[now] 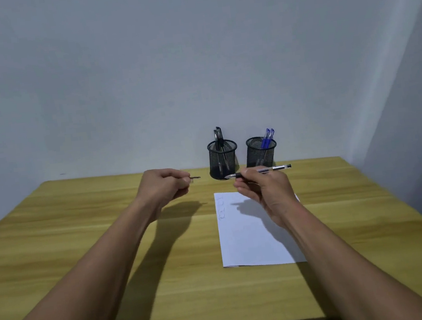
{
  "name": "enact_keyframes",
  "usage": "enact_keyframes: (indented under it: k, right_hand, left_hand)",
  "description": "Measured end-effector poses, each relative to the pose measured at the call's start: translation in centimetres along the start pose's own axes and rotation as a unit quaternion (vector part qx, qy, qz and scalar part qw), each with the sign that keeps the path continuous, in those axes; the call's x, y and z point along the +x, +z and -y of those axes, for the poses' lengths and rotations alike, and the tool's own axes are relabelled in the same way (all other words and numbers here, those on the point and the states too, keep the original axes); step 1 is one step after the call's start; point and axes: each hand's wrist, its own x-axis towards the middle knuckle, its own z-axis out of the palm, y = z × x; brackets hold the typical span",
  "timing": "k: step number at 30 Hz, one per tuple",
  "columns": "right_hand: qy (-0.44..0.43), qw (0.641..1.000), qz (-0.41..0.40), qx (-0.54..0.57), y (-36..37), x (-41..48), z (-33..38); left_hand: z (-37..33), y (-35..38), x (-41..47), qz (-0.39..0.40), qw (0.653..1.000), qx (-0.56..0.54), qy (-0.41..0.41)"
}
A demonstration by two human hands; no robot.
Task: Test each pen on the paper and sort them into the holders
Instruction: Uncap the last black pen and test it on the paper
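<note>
Pen [277, 168] level in right hand [264, 193] over paper [248, 239]; cap [195, 178] in left hand [163, 187]

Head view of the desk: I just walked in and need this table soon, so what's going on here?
A person is testing pens. Their right hand grips an uncapped clear pen with a black grip over the white sheet of paper; their left hand pinches a small dark piece, apparently its cap. The sheet bears a few scribbles at its top-left. Behind it, the left black mesh holder has black pens, the right black mesh holder blue-capped pens.
</note>
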Motion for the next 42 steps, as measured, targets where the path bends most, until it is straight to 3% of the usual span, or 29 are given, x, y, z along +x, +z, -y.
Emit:
enact_keyframes:
  k: [8,13,22,26,31,33,42]
  right_hand:
    - [0.028,0.993,-0.010,-0.111,-0.1,-0.2,-3.5]
    - [0.039,0.989,-0.015,-0.141,-0.5,0.2,-4.4]
    - [0.039,0.988,-0.003,-0.150,-0.2,0.2,-4.4]
    - [0.035,0.985,-0.005,-0.170,-0.2,0.2,-4.4]
    - [-0.006,0.973,-0.004,-0.232,-0.2,-0.2,-4.9]
    - [-0.030,0.966,0.000,-0.256,-0.3,-0.6,-4.9]
    - [-0.061,0.936,-0.002,-0.347,-1.1,-2.0,-6.5]
  left_hand:
    - [3.8,3.3,3.6,-0.019,0.968,0.236,0.081]
    - [5.9,4.8,5.2,-0.061,0.932,0.350,0.068]
    - [6.4,4.9,5.3,-0.081,0.921,0.372,0.085]
    - [7.2,2.6,1.4,0.000,0.875,0.444,0.192]
    - [8.8,1.2,-3.2,0.133,0.825,0.528,0.154]
    - [9.3,1.0,-3.5,0.138,0.808,0.551,0.157]
    - [9.8,1.3,-3.5,0.123,0.801,0.563,0.161]
